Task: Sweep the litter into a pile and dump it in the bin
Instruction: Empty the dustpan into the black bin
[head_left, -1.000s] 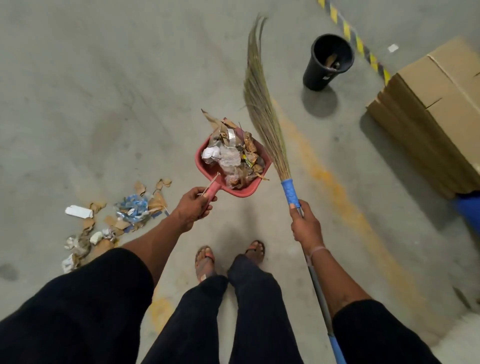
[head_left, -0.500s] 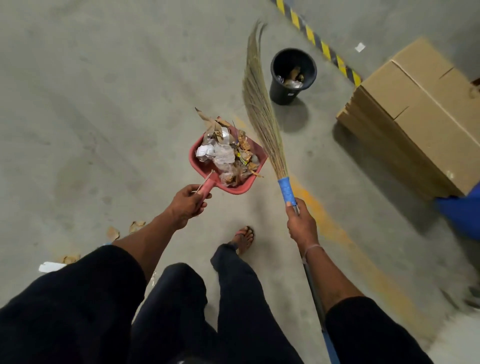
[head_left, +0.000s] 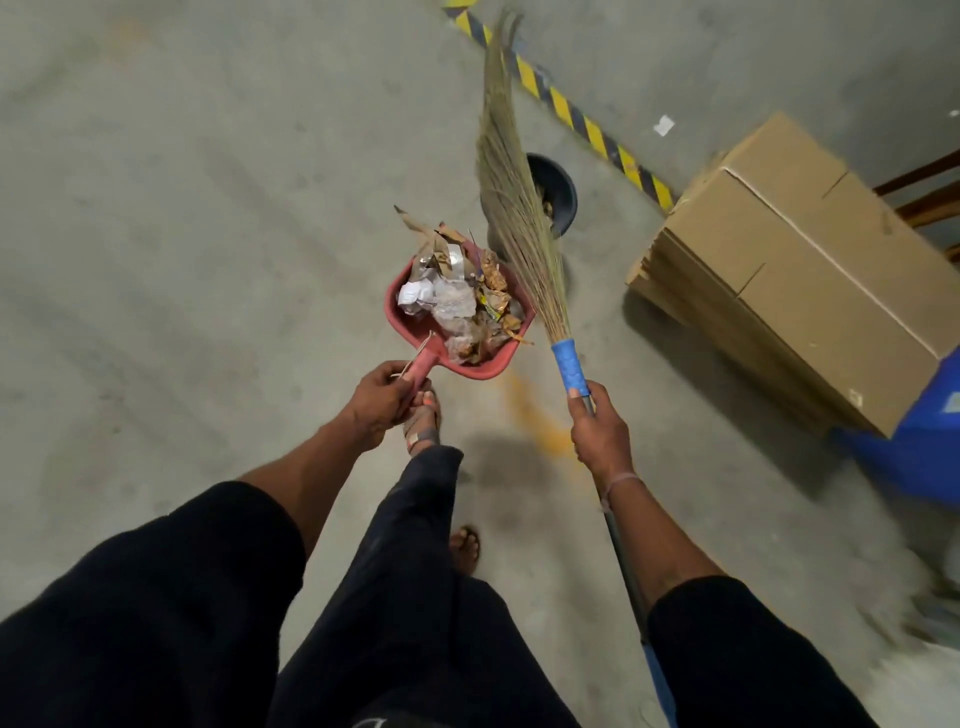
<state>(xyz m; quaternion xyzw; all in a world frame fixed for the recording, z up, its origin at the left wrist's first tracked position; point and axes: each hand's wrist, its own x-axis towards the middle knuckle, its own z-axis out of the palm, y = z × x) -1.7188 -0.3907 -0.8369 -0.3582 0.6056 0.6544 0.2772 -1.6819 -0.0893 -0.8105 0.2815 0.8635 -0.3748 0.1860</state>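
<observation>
Item 1. Your left hand (head_left: 382, 402): fingers curled tight round the handle of the red plastic dustpan (head_left: 415, 325), held level off the floor.

Item 2. Your right hand (head_left: 597, 434): wrapped round the shaft of the long grass broom with the blue textured grip sleeve (head_left: 519, 208), bristle end raised and pointing ahead, its long axis running away from you.

Item 3. The litter in the pan (head_left: 460, 299): crumpled white paper, clear film, foil, torn brown card and dry leaves, heaped loosely above the rim; light pieces that would likely spill on a tilt.

Item 4. The round black plastic bin (head_left: 561, 195): stands on the grey concrete floor (head_left: 208, 208) straight ahead and slightly right of the pan's open lip, partly hidden behind the bristles, some scraps already inside. The pan hand is the nearer one; the coming tip runs forward.

Item 5. Stacked flat brown cardboard boxes (head_left: 810, 280), right of the bin; yellow-and-black striped floor tape (head_left: 571, 111) beyond.
</observation>
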